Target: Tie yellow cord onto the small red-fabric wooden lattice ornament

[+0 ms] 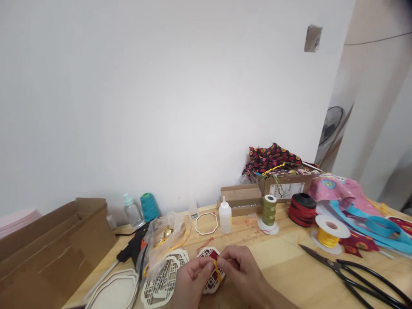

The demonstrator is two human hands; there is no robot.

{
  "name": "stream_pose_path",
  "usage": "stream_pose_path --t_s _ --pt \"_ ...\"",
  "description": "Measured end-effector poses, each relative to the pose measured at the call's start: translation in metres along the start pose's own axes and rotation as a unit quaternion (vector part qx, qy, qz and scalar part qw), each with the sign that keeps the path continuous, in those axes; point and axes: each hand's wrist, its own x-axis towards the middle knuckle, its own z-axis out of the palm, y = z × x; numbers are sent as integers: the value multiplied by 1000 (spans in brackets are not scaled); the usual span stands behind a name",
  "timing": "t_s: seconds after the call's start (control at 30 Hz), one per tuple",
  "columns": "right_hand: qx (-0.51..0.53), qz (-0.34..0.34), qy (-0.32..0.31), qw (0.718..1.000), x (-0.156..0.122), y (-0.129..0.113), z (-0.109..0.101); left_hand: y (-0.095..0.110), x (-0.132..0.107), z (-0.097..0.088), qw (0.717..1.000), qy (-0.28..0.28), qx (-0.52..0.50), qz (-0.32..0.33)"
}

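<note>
Both my hands meet low in the middle of the wooden table (283,266). My left hand (193,281) is closed on a small white lattice ornament with a red backing (210,281). My right hand (240,268) pinches a yellow cord (218,271) that crosses the ornament's face. Several white lattice cut-outs (162,281) lie just left of my hands.
Black scissors (350,274) lie at the right. Spools stand behind: yellow (328,234), green (269,211), red and black (301,209), teal (149,207). A glue bottle (225,218), a black glue gun (133,246), a clear plastic bag (164,244) and cardboard boxes (54,249) surround them.
</note>
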Motion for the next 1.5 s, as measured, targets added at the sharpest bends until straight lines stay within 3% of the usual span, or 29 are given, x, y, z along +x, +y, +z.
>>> stream_pose_path --t_s 0.3,0.43,0.63,0.77,0.9,1.13,1.5 --pt "44 38 -6 998 2 -2 1 1 -2 0 995 -8 85 56" --pt "61 48 13 997 4 0 1 1 -3 3 996 0 76 38" --pt "175 75 4 982 5 3 5 2 -4 5 999 -12 29 23" --pt "130 57 3 990 5 1 2 1 -5 4 999 -33 -4 4" --pt "55 15 1 998 6 -4 -3 1 -8 8 1000 -16 -19 -10" --pt "-11 -35 10 999 5 -4 -3 5 -9 9 999 -27 21 29" --pt "-33 -16 23 999 5 3 -1 9 -5 9 999 32 -7 -38"
